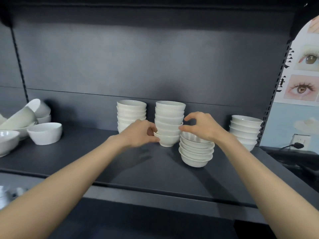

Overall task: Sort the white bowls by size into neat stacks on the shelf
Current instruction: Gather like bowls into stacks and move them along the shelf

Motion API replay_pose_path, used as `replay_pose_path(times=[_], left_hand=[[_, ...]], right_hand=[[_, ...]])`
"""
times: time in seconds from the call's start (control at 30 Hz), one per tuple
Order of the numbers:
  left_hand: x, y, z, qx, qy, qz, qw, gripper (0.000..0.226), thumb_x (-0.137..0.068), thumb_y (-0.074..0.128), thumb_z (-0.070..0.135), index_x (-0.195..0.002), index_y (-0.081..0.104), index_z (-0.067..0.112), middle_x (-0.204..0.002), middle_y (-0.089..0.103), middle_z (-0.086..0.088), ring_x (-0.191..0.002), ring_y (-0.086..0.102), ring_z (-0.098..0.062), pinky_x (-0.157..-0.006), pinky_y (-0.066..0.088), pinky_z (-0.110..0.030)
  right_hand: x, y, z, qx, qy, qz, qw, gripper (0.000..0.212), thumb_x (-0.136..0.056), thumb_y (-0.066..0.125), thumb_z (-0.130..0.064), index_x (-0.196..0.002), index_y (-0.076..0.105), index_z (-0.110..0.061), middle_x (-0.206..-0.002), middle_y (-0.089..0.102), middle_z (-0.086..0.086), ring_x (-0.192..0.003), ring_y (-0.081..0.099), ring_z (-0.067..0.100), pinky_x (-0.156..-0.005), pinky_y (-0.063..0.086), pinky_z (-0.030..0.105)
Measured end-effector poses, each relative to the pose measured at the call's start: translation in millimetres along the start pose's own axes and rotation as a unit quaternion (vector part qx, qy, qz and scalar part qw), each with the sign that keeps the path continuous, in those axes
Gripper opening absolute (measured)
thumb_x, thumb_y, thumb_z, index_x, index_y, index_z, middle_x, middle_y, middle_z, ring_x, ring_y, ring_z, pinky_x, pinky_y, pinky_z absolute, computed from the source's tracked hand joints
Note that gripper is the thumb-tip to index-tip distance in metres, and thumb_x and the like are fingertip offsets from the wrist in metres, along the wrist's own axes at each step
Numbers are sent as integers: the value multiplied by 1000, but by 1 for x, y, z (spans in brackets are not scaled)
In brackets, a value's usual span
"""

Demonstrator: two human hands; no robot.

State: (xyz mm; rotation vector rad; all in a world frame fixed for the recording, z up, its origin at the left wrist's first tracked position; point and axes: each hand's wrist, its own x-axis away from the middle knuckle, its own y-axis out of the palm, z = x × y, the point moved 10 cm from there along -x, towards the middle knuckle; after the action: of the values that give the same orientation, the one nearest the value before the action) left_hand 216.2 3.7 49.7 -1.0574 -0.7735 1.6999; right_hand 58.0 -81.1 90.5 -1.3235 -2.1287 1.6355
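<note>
A tall stack of white bowls (170, 116) stands in the middle of the dark shelf (103, 161). My left hand (140, 133) grips its lowest bowls from the left, thumb under the bottom rim. My right hand (202, 126) has curled fingers, with thumb and forefinger tips touching the stack's right side. Below the right hand sits a shorter stack of fluted bowls (196, 152). Another tall stack (131, 109) stands just left, partly hidden by my left hand. A stack of wider bowls (245, 128) stands at the far right.
Loose bowls lie at the left: a single upright bowl (44, 133), a tipped pile (22, 116) and a large bowl (6, 140) at the edge. The upright post (274, 94) bounds the shelf on the right. A plugged wall outlet (298, 142) lies beyond it.
</note>
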Motion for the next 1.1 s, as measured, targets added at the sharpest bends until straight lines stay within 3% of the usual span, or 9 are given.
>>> replay_pose_path(times=[0.1, 0.2, 0.4, 0.73, 0.93, 1.1], left_hand=[[17, -37, -29, -19, -15, 37, 999, 36, -82, 71, 36, -112, 66, 16, -100, 68, 0, -99, 61, -17, -91, 49, -32], [33, -71, -58, -35, -26, 59, 997, 35, -81, 70, 38, -111, 66, 20, -104, 68, 2, -103, 59, -17, -94, 48, -37], [76, -140, -116, -104, -26, 90, 990, 41, -83, 69, 41, -115, 66, 16, -111, 69, 0, -105, 63, -19, -94, 48, -37], [159, -217, -251, -153, -85, 109, 979, 36, -87, 65, 35, -118, 64, 16, -118, 67, 0, -117, 56, -22, -97, 43, -34], [195, -237, -317, -118, -127, 124, 977, 42, -84, 69, 37, -120, 64, 16, -124, 65, -3, -117, 57, -24, -97, 43, -33], [210, -245, -359, -78, -154, 144, 974, 42, -80, 74, 37, -116, 66, 16, -110, 65, -4, -107, 57, -25, -91, 45, -37]], right_hand=[[-10, 4, -28, 20, 0, 25, 999, 49, -85, 67, -41, -125, 59, -14, -132, 58, 5, -122, 50, 23, -98, 42, 37], [-16, 15, -65, 9, -18, 38, 999, 45, -87, 66, -37, -125, 59, -14, -134, 56, 6, -125, 47, 24, -98, 39, 35], [-36, 71, -160, -16, -63, 3, 998, 42, -85, 67, -35, -121, 61, -14, -128, 59, 8, -114, 53, 25, -95, 43, 33], [-55, 172, -291, -31, -103, -29, 994, 42, -89, 64, -36, -125, 59, -14, -132, 55, 6, -125, 45, 24, -99, 37, 33], [-71, 231, -339, -43, -99, -74, 991, 41, -88, 64, -38, -123, 59, -17, -133, 54, 6, -122, 50, 25, -102, 42, 42], [-89, 272, -369, -44, -113, -104, 987, 40, -88, 64, -35, -122, 60, -15, -126, 57, 6, -117, 51, 25, -98, 43, 43]])
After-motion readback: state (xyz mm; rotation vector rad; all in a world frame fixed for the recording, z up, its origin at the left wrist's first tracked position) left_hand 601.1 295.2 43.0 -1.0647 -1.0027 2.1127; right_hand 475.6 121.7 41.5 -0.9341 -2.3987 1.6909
